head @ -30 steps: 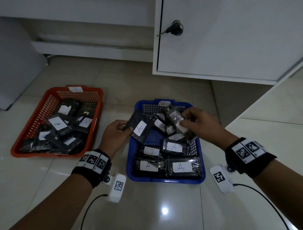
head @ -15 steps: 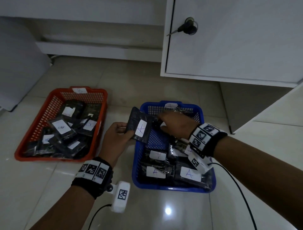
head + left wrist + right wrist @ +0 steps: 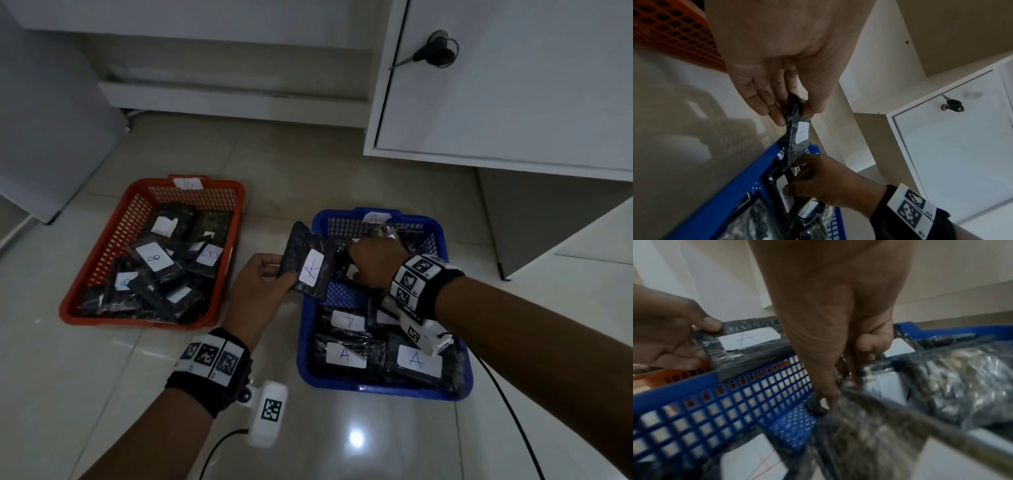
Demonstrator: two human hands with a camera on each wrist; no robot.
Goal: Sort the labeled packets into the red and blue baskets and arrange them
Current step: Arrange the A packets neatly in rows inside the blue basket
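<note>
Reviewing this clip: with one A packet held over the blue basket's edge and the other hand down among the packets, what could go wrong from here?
1. The left hand pinches the A packet only at one end; that thin grip could slip, dropping it on the floor between the baskets.
2. The right hand is pushing among loose packets in the blue basket; it could disturb the tidy front row.

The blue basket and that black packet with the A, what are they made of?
Blue basket: looks like hard molded plastic, with a slightly glossy rim and grid-holed walls. Packet held by the left hand: seemingly thin shiny plastic wrap, crinkled with glints; its white label looks like paper.
</note>
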